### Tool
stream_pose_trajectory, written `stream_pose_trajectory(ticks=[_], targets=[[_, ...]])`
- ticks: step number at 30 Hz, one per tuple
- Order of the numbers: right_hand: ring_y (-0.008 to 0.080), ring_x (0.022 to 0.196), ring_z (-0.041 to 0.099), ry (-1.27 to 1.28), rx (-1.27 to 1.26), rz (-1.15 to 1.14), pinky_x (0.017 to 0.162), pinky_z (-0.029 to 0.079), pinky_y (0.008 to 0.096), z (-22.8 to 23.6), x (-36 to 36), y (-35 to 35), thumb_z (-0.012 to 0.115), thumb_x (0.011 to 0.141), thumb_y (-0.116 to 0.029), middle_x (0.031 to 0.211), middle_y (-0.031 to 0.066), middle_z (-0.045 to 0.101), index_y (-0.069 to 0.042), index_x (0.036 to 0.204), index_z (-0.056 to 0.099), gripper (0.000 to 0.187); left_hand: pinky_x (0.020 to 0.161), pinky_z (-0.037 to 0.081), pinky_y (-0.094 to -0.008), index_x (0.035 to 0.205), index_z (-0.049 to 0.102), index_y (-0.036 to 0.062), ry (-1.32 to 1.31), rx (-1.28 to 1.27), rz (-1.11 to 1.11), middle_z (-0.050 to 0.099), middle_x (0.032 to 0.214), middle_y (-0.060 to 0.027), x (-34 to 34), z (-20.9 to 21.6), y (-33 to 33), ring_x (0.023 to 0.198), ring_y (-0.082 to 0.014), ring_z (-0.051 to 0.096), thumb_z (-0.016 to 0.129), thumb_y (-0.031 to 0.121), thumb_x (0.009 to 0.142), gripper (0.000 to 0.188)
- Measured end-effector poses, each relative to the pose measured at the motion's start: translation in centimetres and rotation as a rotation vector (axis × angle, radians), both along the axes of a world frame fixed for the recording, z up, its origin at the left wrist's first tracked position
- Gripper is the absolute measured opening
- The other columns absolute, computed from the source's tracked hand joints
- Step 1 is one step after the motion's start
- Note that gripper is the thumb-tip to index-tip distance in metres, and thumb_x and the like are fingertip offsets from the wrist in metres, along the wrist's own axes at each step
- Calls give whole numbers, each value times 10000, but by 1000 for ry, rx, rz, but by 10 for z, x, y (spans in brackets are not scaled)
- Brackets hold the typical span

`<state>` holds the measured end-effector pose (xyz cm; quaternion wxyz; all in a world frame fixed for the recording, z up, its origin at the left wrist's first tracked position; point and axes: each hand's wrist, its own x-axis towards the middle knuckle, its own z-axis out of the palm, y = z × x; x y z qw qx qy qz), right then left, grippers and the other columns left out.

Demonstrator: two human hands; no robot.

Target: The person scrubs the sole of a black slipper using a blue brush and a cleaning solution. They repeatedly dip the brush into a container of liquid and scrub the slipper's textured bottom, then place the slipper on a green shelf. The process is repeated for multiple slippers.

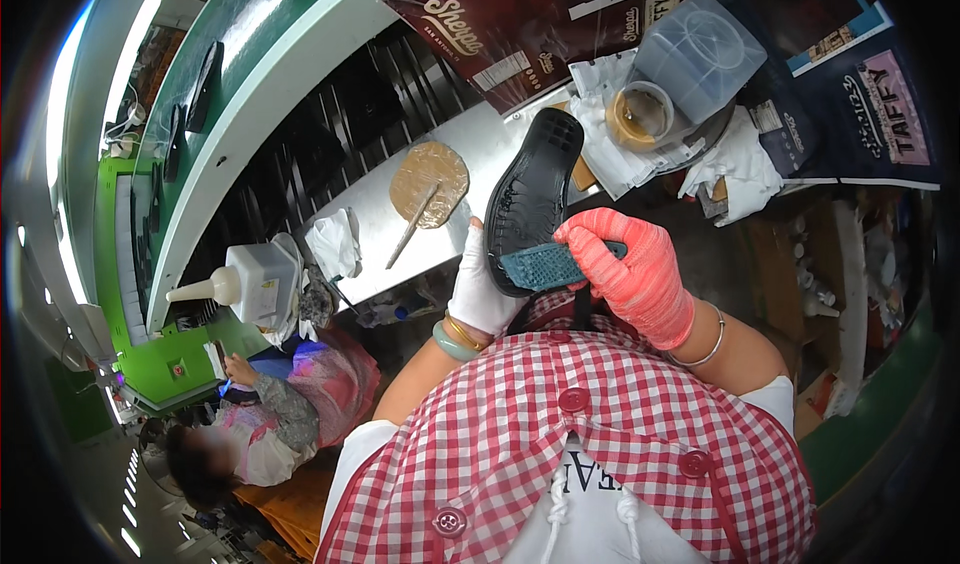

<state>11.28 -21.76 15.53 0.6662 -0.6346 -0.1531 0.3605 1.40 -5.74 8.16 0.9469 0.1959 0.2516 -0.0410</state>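
Black moulded shoe sole (533, 189) tilted in front of the person's checked apron (600, 364), its far end leaning out over the edge of the metal worktop (485, 144); left hand (487, 289), white-gloved, steadies the sole's left edge near its lower end, thumb tip bare and pointing up along the side, the other fingers hidden beneath, so their spacing cannot be told; right hand (635, 274), in a coral knit glove, pinches a teal-bristled brush (540, 267) between thumb and curled fingers, bristles lying across the lower part of the sole; on the worktop, left of the sole, a round brown disc (412, 179) with a thin stick (408, 232) lying across it, crumpled white paper (333, 244) just beside; farther left, a translucent nozzle bottle (262, 282); right of the sole's far end, a cup (622, 132) with tan residue next to a clear plastic tub (700, 54); at lower left, a seated co-worker (325, 389) in a pink garment.
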Motion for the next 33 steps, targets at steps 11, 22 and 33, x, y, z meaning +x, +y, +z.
stream_pose_trajectory(ticks=[11,22,33], targets=[[73,573,595,135,-183,384,457,432,186,12,32,14,549,916,-254,818,58,646,-15,1043,620,279,683,518,-419,1232,498,123,21,-58,-208,625,1067,-121,0,6,9,852,-268,627,277,525,959,534],[86,510,547,47,-173,498,525,446,229,1,40,36,645,832,-252,734,56,621,-8,993,643,292,387,503,-342,1199,489,64,9,-47,-519,646,947,-140,7,-25,37,570,-260,625,331,441,964,471],[81,496,538,79,-292,504,490,412,219,3,58,16,660,808,-265,731,29,621,-32,936,671,266,617,544,-381,1113,566,16,116,-346,-510,663,959,-166,16,-19,49,703,-266,651,388,329,978,384]])
